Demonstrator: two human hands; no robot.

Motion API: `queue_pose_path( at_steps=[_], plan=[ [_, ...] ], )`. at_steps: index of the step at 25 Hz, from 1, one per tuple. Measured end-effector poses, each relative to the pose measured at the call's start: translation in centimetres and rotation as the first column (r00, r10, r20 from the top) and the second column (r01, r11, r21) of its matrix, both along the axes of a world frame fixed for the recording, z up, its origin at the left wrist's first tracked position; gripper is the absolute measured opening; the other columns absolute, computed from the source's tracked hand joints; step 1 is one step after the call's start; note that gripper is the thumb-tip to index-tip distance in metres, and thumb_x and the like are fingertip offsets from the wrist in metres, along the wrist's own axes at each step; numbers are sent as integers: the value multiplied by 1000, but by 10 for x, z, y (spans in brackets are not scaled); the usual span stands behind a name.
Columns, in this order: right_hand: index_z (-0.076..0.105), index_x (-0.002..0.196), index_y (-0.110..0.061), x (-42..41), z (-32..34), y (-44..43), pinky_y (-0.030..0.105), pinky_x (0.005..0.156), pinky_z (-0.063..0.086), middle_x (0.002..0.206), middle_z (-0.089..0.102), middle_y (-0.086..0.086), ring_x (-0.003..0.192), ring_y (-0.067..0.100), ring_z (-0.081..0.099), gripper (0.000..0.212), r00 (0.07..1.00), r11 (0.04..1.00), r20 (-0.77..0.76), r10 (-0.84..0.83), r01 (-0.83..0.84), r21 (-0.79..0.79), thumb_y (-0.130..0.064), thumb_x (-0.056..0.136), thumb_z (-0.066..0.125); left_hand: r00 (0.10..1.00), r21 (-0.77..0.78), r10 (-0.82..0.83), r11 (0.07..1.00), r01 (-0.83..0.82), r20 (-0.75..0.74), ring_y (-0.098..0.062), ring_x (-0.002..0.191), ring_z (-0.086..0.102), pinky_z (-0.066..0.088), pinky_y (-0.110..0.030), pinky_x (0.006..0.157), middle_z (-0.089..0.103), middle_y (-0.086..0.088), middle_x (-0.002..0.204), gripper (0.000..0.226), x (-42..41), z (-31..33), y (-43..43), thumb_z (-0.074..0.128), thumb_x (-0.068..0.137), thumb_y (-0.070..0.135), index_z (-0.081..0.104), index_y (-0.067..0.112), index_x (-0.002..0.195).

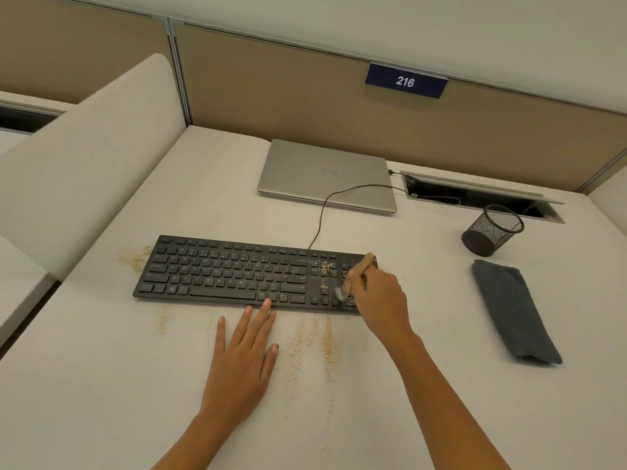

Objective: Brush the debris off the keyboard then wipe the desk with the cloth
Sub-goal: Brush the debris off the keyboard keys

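Hidden / unclear: the right end of the flat black wired keyboard (237, 273) is covered by the right hand (380, 296). The small wooden-handled brush (360, 269) shows its handle plainly. Its bristle end is blurred and partly behind the fingers. Key legends are too small to read. Both forearms are cut off at the bottom edge.

Surface / room: off-white desk (101, 385) in a cubicle with tan fabric partition panels (271, 79). A blue number plate reading "216" (405, 81) hangs on the back panel. Streaks of tan crumb-like debris (325, 347) lie on the desk in front of the keyboard. There is a patch at its left end and some on the keys near the right end. A closed silver laptop (325, 174) sits behind the keyboard, with a thin black cable (322, 215) running between them. An open cable hatch (475, 195) and a black wire-mesh pen cup (492, 230) are to the right.

Task things vs hands: the right hand grips the brush handle, bristles down on the right-hand keys. The left hand (242, 354) lies flat on the desk, fingers straight, its longest fingertips at the keyboard's front edge. The folded dark grey cloth (512, 310) lies on the desk well right of the right hand, untouched.
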State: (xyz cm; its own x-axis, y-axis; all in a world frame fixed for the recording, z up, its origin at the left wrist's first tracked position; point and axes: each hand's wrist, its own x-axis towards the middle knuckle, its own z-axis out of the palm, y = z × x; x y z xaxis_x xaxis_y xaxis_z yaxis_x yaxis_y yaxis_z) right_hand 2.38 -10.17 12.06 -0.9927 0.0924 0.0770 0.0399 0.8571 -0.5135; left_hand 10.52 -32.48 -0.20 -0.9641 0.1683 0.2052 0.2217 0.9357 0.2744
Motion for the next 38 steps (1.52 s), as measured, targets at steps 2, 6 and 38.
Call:
queue_pose_path(
  at_steps=[2,6,38],
  plan=[
    [63,88,-10,4,-3,1,41,61,55,70,65,5,63,21,63,36,999,999,8,-37,37,18,-32,102,39,1000,-2,-2,1000,2,-3,-21,149,25,14,-54,116,22,5,163,57,0,0,0,22,103,41,35,17,153],
    [61,75,-8,12,-7,3,30,47,44,62,61,3,54,17,55,43,990,991,-83,-110,103,-84,-32,103,39,1000,2,-3,1000,3,-7,-21,149,24,13,-54,117,22,5,164,57,0,0,0,23,103,41,34,17,153],
    [65,84,-7,21,-5,30,31,50,42,66,63,4,57,18,56,40,987,987,-71,-147,142,-69,-33,102,41,1000,2,-5,1000,5,-8,-21,149,23,11,-53,118,20,5,164,57,0,-2,-1,21,103,41,33,17,154]
  ],
)
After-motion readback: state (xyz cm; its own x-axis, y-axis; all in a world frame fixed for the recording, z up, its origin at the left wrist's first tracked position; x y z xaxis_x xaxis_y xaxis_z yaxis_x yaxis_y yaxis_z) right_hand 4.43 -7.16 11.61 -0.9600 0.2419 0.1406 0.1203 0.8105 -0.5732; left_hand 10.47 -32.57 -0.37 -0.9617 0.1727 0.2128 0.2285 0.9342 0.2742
